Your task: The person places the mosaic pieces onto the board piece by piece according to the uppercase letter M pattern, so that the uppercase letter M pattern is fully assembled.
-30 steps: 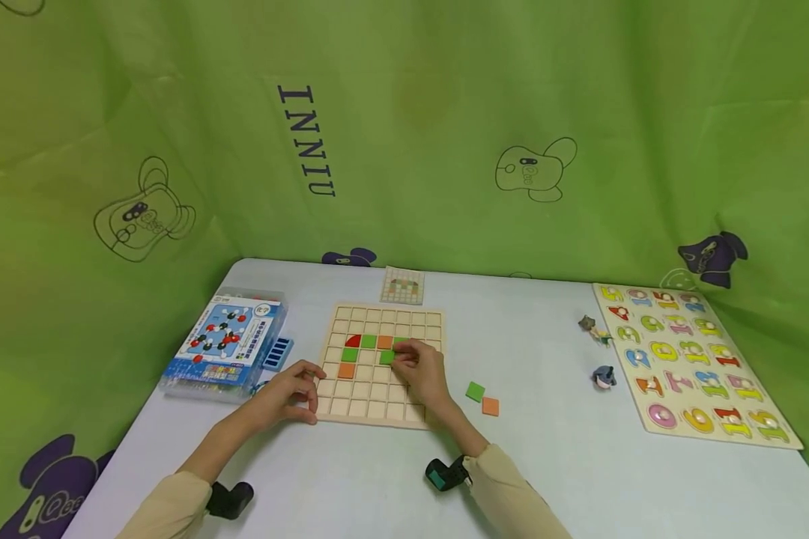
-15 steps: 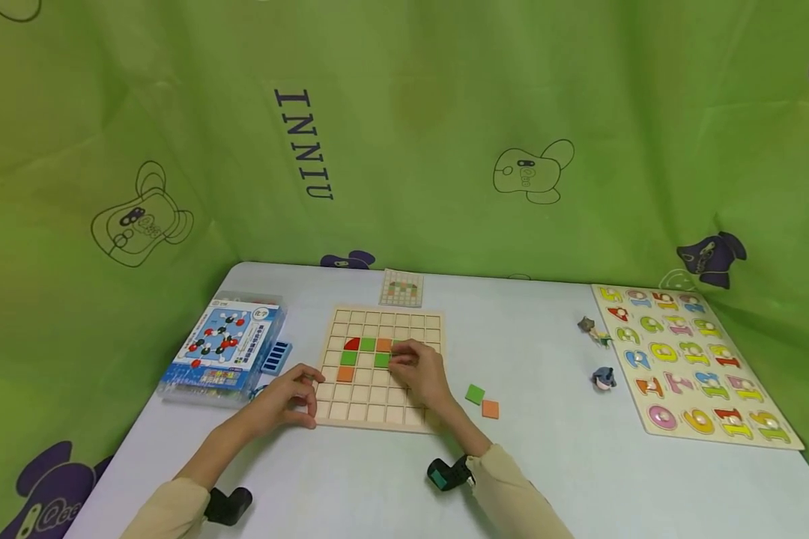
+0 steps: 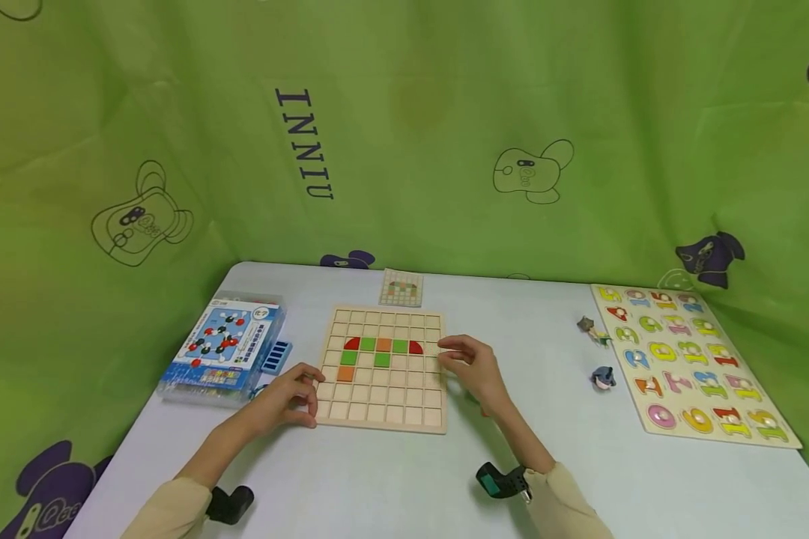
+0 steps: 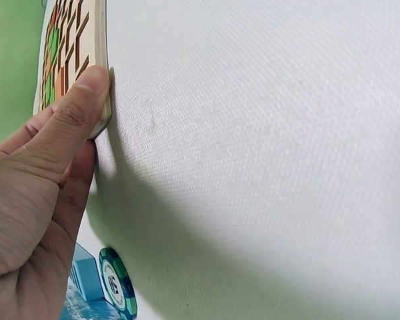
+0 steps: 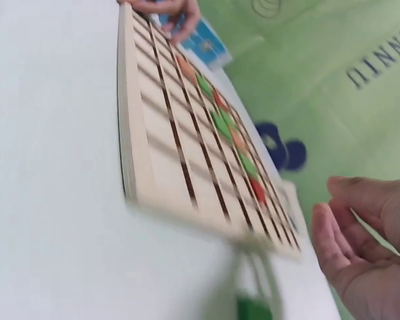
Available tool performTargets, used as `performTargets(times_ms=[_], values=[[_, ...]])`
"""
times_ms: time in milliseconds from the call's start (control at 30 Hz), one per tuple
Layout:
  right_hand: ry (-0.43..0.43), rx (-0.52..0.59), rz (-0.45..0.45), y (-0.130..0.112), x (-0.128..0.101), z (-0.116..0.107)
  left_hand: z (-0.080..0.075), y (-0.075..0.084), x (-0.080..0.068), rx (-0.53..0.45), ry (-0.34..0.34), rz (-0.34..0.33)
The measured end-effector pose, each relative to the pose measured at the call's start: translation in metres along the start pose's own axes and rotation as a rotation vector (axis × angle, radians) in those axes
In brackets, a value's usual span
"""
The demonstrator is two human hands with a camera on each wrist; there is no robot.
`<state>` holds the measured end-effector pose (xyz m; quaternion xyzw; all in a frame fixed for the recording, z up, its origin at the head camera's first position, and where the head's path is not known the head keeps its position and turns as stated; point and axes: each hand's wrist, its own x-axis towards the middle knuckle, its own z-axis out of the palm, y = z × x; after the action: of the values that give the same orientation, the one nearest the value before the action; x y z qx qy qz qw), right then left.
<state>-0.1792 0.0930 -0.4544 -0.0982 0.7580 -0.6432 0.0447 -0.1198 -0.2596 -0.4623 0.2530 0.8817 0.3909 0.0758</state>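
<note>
A square wooden grid board [image 3: 384, 413] lies on the table, holding a row of green and orange square tiles ended by red quarter-round tiles [image 3: 416, 348]. Below the row sit green tiles [image 3: 382, 360] and one orange tile [image 3: 345, 373]. My left hand [image 3: 286, 398] holds the board's near left corner, thumb and fingers against its edges in the left wrist view. Just off the board's right edge hovers my right hand [image 3: 473, 368], fingers bent loosely and apart from the thumb, with nothing between them. Beneath that forearm, a loose orange tile [image 3: 484, 412] is mostly hidden.
Behind the board stands a small pattern card [image 3: 401, 289]. At left are a boxed molecule set [image 3: 225, 340], a blue slotted piece [image 3: 276, 358] and a poker chip [image 4: 117, 283]. Small figurines [image 3: 603, 377] and a wooden number puzzle [image 3: 697, 363] are at right.
My right hand has moved right, off the tiles and past the board's edge, uncovering the row's right-hand green and red tiles. My left hand stays at the corner.
</note>
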Motion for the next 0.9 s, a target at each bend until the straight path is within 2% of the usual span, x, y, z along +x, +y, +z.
performTargets(times_ms=[200,367,600,733,833,900], values=[[-0.003,-0.049,0.039,0.012,-0.016,-0.047,-0.001,0.0,0.0,-0.001,-0.005,-0.019],[-0.047,-0.079,0.026,0.02,-0.029,-0.068,-0.002,-0.002,-0.002,0.011,-0.005,-0.026],[-0.126,-0.042,0.003,0.021,-0.045,-0.069,-0.001,-0.003,-0.002,0.008,-0.004,-0.022],[-0.237,0.032,0.012,0.02,-0.053,-0.063,0.0,-0.004,-0.001,0.005,0.004,0.003],[-0.308,0.039,0.022,0.019,-0.057,-0.059,0.001,-0.005,0.0,0.01,0.01,0.02],[-0.308,0.014,0.043,0.018,-0.057,-0.058,0.001,-0.004,0.001,0.01,0.009,0.018]])
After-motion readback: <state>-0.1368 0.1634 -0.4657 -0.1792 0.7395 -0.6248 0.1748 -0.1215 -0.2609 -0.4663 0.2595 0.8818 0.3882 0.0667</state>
